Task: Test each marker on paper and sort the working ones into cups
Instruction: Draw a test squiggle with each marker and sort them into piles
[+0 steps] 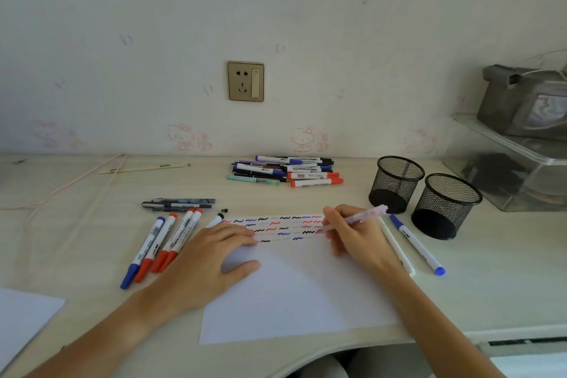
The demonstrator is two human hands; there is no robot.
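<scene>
Here, seen from the person's head, the right hand (352, 236) pinches a slim pale-purple pen with a translucent barrel (356, 218); the grip is narrow, fingers curled round the lower barrel; the pen's long axis runs from its tip at about eight o'clock, touching the white sheet of paper (291, 291) near the right end of the rows of black, blue and red squiggles (276, 228), up to its cap end at about two o'clock. That upper end points toward the nearer of two black wire-mesh cups (395, 184), which stands just beyond it; the second mesh cup (445, 205) sits beside the first, at three o'clock from the hand. The left hand (211, 258) lies flat with straight fingers on the paper's left part, pressing it to the pale counter (92, 239); it holds nothing. Judging by position, the right hand is plainly the nearer to both cups, so any drop would be a short carry up and to the right. A heap of markers (285, 170) lies at twelve o'clock, well apart; a row of blue- and red-capped markers (159, 248) lies at nine o'clock of the paper.
</scene>
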